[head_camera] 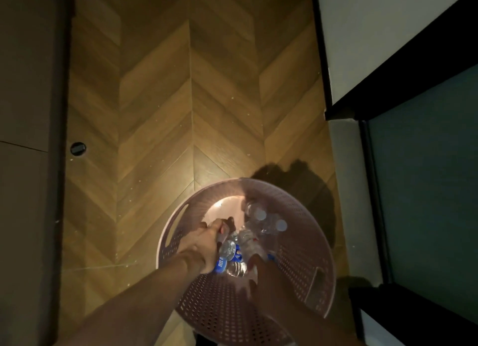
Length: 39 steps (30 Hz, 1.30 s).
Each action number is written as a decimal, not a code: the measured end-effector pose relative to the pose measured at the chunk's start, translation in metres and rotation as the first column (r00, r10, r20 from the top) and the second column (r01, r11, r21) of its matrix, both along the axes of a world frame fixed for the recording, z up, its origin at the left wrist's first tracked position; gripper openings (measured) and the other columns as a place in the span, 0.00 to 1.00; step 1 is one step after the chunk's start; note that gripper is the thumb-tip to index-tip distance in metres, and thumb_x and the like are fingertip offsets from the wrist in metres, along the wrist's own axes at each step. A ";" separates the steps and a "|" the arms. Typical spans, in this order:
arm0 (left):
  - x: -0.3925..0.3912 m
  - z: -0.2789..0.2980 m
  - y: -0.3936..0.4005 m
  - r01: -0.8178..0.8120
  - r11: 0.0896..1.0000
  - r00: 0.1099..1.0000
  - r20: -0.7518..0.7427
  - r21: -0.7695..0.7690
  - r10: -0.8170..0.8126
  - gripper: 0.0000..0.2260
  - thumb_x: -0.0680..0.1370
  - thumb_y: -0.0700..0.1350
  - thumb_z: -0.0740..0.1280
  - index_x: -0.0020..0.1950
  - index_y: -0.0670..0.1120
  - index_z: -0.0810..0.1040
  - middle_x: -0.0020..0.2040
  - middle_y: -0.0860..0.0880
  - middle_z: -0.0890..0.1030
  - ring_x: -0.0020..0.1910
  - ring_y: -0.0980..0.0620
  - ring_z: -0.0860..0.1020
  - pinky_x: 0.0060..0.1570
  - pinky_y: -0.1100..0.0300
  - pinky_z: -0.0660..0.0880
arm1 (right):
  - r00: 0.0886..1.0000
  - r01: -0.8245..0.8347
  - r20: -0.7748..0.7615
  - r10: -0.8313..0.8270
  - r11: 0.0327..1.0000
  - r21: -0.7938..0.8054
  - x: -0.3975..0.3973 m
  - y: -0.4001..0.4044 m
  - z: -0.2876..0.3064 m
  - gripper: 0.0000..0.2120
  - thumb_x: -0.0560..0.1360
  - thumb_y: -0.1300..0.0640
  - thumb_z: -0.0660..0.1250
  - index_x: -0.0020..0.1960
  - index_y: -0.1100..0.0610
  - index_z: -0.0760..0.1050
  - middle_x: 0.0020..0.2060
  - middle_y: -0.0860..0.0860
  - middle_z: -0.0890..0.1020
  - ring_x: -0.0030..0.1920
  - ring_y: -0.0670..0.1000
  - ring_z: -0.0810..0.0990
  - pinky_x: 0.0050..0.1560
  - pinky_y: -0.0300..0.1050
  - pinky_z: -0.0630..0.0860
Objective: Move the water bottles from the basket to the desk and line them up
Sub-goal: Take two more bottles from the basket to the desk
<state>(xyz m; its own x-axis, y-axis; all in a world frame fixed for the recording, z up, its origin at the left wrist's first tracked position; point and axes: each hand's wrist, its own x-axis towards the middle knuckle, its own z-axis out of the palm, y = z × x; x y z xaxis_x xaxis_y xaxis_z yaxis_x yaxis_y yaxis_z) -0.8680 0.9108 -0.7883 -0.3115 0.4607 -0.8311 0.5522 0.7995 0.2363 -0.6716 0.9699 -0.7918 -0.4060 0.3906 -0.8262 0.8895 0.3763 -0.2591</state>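
Basket (pixel 297 232): round, pink, perforated, slot handles in the wall; stands on the floor, tight against dark furniture at the right, likely so both arms can reach in from above

Bottles (pixel 261 222): clear plastic, several, all down inside the basket; two white caps show toward the far side, blue labels nearer the person; piled loosely, some lying, exact count unclear; none moved out in view

Left hand (pixel 204 242): inside the basket, fingers closed round a bottle (pixel 228 248) near its neck, a hold that suits lifting it straight out

Right hand (pixel 261 270): in shadow and blurred, low over the nearer bottles; whether it grips one cannot be told

Floor (pixel 191 100): wood chevron boards, dusty specks, a small round dark fitting (pixel 78 148) at the left

Room: dim, one pool of light on floor and basket; counter not identifiable with certainty
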 end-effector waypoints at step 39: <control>0.282 0.689 -0.296 -0.740 0.265 0.017 -0.377 0.618 0.926 0.07 0.82 0.62 0.61 0.58 0.64 0.68 0.45 0.62 0.80 0.39 0.60 0.81 0.39 0.61 0.82 | 0.104 -0.935 -0.585 0.805 0.279 0.218 -0.045 -0.120 0.681 0.09 0.81 0.38 0.68 0.59 0.37 0.74 0.46 0.39 0.82 0.48 0.42 0.80 0.47 0.38 0.76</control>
<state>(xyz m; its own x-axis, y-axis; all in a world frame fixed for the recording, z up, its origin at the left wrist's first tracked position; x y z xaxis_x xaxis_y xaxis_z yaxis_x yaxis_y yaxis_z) -0.5858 0.6153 -0.0988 -0.9049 -0.3893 -0.1718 -0.4237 0.7868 0.4488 -0.7162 0.8501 -0.1107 -0.6875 -0.6504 -0.3229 -0.3472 0.6850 -0.6404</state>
